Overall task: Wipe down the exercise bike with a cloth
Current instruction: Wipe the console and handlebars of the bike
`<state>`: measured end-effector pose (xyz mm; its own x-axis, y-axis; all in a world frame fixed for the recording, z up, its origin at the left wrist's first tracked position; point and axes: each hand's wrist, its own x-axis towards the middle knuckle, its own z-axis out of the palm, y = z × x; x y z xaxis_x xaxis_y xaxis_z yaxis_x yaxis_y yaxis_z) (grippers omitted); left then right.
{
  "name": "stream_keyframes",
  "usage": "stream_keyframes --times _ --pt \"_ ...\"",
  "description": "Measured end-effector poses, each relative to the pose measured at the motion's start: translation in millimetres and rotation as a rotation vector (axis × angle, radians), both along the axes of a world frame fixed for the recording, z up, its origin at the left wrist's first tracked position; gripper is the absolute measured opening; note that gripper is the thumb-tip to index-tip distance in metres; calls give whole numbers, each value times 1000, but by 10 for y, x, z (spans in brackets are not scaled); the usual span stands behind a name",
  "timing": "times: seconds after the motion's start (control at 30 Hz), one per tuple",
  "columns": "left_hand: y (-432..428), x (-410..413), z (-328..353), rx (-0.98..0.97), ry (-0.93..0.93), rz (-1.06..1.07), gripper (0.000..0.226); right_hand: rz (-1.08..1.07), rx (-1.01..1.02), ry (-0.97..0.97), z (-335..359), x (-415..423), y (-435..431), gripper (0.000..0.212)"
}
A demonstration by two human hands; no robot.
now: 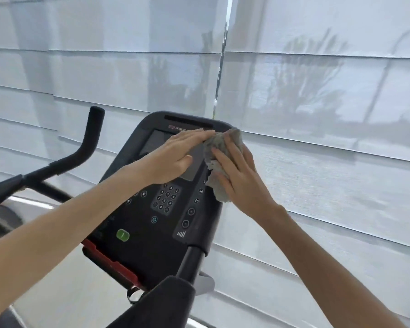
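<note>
While the right hand (237,178) lies flat over a crumpled grey cloth (223,140), its fingers stretched out and pressing the cloth against the upper right edge of the bike's console (166,223), the left hand (175,157) rests palm-down on the console's screen (152,142). The left fingers are straight and close together, and their tips reach the cloth's left edge. Neither hand curls round anything. The cloth bunches up past the right fingertips at the console's top corner and hangs out below the palm, beside a column of round buttons. Lower on the black console sit a number keypad (167,197), a green button (123,235) and, along the bottom edge, a red strip (109,259). A black handlebar (91,136) rises to the left of the console, well apart from both hands, and a black post (189,259) runs down from the console's lower right. Behind the bike hang pale blinds (317,91), with faint tree shapes showing through them.
</note>
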<state>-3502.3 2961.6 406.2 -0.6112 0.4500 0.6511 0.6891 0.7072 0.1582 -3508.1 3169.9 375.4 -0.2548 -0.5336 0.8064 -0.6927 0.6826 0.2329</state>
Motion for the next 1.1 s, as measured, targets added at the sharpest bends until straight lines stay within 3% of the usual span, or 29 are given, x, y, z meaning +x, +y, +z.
stream_keyframes --times 0.07,0.13,0.37,0.47,0.6,0.73,0.93,1.1 --pt "-1 -59 2 76 -49 -43 74 -91 218 67 3 -96 -15 45" --pt "-11 -101 7 105 -59 -73 73 -105 308 36 -92 -97 -35 47" --pt "-36 -102 -77 -14 -1 -43 77 248 149 -194 -531 287 -36 31" --pt "-58 -88 -110 -98 43 -18 77 325 192 -156 -452 311 29 34" --pt "-101 -135 -58 -108 77 -64 74 216 200 91 -64 180 77 36" --pt "-58 -216 12 137 -41 -167 69 88 404 247 246 -31 -6 34" --pt "-83 -243 19 148 -39 -176 68 137 391 143 221 -86 -50 30" --pt "-78 -196 -6 79 -17 -171 73 186 511 47 78 24 -108 33"
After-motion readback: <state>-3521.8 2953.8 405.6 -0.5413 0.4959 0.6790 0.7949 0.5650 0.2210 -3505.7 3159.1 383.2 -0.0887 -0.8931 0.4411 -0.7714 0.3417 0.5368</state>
